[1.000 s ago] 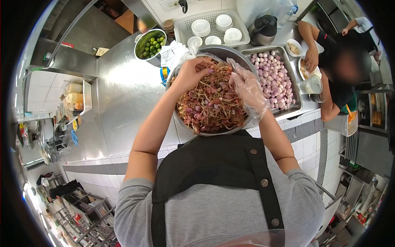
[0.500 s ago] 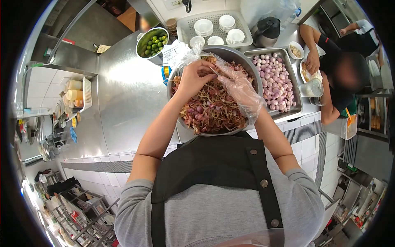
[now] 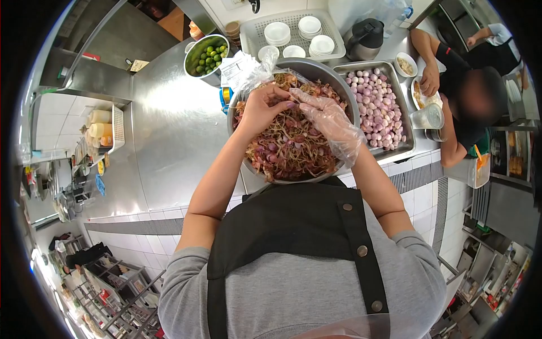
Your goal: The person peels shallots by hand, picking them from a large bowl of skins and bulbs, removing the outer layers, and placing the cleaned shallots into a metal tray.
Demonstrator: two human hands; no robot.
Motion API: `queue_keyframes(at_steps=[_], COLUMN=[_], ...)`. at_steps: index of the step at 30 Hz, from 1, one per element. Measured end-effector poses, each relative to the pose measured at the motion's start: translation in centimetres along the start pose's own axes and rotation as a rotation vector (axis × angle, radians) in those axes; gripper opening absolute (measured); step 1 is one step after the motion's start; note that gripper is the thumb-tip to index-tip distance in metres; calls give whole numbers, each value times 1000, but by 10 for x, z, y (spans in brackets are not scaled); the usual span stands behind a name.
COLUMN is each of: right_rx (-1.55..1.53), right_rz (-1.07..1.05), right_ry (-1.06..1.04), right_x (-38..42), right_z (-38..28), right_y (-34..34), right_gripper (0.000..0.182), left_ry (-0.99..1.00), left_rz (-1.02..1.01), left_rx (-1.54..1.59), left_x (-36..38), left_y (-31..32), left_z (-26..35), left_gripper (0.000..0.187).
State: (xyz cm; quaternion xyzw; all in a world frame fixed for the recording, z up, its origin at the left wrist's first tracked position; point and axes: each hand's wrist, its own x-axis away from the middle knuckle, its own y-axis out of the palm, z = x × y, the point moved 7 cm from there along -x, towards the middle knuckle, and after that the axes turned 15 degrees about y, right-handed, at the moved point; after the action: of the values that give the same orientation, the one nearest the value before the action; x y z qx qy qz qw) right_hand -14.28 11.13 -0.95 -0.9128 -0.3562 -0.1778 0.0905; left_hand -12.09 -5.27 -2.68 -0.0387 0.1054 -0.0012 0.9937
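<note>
Right hand (image 3: 326,117) shifted left, shallots (image 3: 285,151) filling bowl (image 3: 336,78)

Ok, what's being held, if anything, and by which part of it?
That can't be told. The bare left hand and gloved right hand come close together over the heap of bulbs; anything pinched there is hidden or too small.

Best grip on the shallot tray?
Probably both short ends of the tray: one hand on the near rim from the counter edge, the other reaching over to the far rim. It's a long rectangle with a raised rim, loaded with shallots. The long sides look crowded: bowl to the left, jar to the right.
</note>
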Motion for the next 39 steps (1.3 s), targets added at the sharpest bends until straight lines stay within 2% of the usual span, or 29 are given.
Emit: queue_keyframes(at_steps=[1, 3, 4, 6, 8, 10, 11, 13, 14, 16, 17, 19, 23, 25, 26, 28, 32, 36, 38, 39], right_rx=[1, -307, -306, -461, -515, -573, -539, -506, -478, -451, -444, -435, -447, -437, -461, -484, -281, -241, -76, -62], right_rz=[0, -110, -112, -49, -58, -61, -41, -19, 12, 37, 39, 40, -7, -6, -11, -15, 125, 43, -79, -62], right_ry=[0, 167, 167, 336, 338, 340, 302, 265, 263, 262, 248, 233, 290, 324, 327, 329, 349, 297, 290, 290], right_x=[-3, -11, -10, -5, -4, -2, -2, -2, -2, -3, -5, -7, -11, -14, -15, -20, -22, -27, -33, -34], right_z=[5, 21, 17, 21, 20, 22, 21, 20, 20, 20, 19, 19, 19, 20, 23, 29, 34, 32, 29, 27], right_y=[-1, 3, 5, 6, 9, 13, 15, 16, 16, 18, 18, 20, 23, 20, 18, 8, -11, -12, -4, -2], right_gripper=[42, 40, 40, 39, 39, 39, 39, 39, 38, 37, 37, 37, 37, 37, 39, 41, 50, 48, 44, 43], left_ry=[-3, 28, 57, 56, 57, -13, -12, 163, 162, 468, 466, 399, 379, 122, 122, 22, -31, -4, -65, -88], left_rz=[5, 20, 35, 52, 69, 194, 191, 194, 194, 170, 171, 165, 174, 171, 172, 224, 266, 270, 316, 319], left_rx=[10, 21, 31, 49, 65, -72, -72, -697, -698, -1140, -1142, -966, -959, -657, -656, -466, -353, -224, -60, -42], left_x=[0, 0, 0, -1, -1, 2, 3, 6, 8, 13, 14, 12, 8, 5, 5, 7, 8, 8, 11, 11], left_y=[0, 1, 1, 2, 4, -1, 2, 0, 1, 11, 11, 8, 4, -1, -2, -8, -26, -41, -46, -47], left_z=[0, -1, -1, -1, 3, 17, 27, 65, 71, 103, 101, 87, 70, 53, 51, 37, 18, 4, -9, -13], left_gripper=[18, 18, 18, 21, 24, 39, 39, 44, 44, 39, 39, 31, 26, 20, 20, 19, 22, 28, 29, 31])
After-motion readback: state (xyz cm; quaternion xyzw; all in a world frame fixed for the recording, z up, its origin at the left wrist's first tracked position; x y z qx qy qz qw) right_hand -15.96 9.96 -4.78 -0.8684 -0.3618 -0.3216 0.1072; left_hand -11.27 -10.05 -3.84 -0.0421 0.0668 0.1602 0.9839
